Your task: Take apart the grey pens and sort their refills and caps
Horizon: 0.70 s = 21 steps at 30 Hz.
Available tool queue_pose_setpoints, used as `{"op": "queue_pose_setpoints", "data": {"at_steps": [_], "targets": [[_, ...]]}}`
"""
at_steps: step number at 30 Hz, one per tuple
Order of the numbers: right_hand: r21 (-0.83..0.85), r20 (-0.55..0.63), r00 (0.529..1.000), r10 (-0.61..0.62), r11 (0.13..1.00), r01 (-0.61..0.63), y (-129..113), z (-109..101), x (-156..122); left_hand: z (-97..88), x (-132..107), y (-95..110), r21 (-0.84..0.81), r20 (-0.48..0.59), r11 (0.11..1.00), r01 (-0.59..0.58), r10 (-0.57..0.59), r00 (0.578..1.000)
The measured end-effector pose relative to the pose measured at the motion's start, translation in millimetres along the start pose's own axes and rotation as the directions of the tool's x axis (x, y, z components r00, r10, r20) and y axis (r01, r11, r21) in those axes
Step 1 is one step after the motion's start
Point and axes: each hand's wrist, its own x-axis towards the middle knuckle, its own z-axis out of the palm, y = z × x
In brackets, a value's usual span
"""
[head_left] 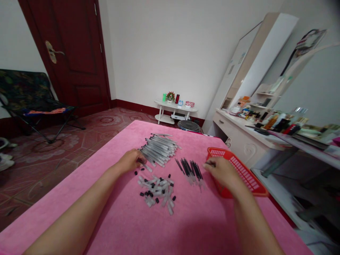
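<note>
My left hand [132, 160] is at the near left edge of a pile of clear pen barrels [160, 147], fingers curled together. A short translucent piece [147, 168] shows by its fingertips; whether it is gripped I cannot tell. Closed at the fingertips, my right hand [221, 170] hovers at the left side of a red plastic basket [247, 173], beside a bunch of black ink refills [190, 168]. What its fingers hold, if anything, is hidden. Nearer to me lies a loose heap of clear pen caps [162, 191], with small black plugs [157, 200] scattered among them.
Everything lies on a pink cloth-covered table [127, 226]. To the right stands a white dressing table [239, 131] crowded with bottles. A low white shelf [175, 105] and a round dark-topped stool [189, 125] are beyond the far edge. A folding chair [34, 95] stands left.
</note>
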Motion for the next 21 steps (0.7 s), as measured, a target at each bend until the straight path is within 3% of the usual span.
{"op": "queue_pose_setpoints", "data": {"at_steps": [2,4,6,9,11,13,18,21], "targets": [[-0.089,0.102,0.994,-0.025,0.995,0.034,-24.9,21.6,-4.5,1.6,2.1,1.7,0.108,0.002,0.993,-0.052,0.052,0.999],[-0.066,0.168,0.983,-0.073,0.994,0.085,-43.7,42.1,-10.5,2.4,4.0,6.3,0.132,-0.04,0.99,-0.053,0.059,0.997],[0.096,0.251,0.947,-0.201,0.979,0.182,-56.7,57.9,-16.3,3.2,5.6,15.4,0.075,-0.097,0.996,-0.049,0.056,0.994],[0.334,0.181,0.94,-0.29,0.917,0.219,-68.3,70.7,-20.9,6.3,7.4,37.1,-0.061,-0.116,0.991,-0.121,0.114,0.987],[0.419,0.09,0.966,-0.244,0.889,0.186,-71.8,75.0,-20.6,9.6,8.2,53.9,-0.089,-0.089,0.981,-0.173,0.165,0.982],[0.484,0.072,0.976,-0.206,0.863,0.146,-72.7,79.1,-18.8,13.2,8.3,69.9,-0.047,-0.044,0.971,-0.234,0.232,0.972],[0.646,0.232,0.952,-0.2,0.764,0.003,-71.7,92.0,-16.1,20.1,4.0,100.3,0.106,-0.033,0.94,-0.325,0.33,0.943],[0.754,0.347,0.928,-0.135,0.628,-0.19,-71.9,94.8,-17.6,23.3,-0.5,110.1,0.232,-0.039,0.895,-0.38,0.399,0.916]]}}
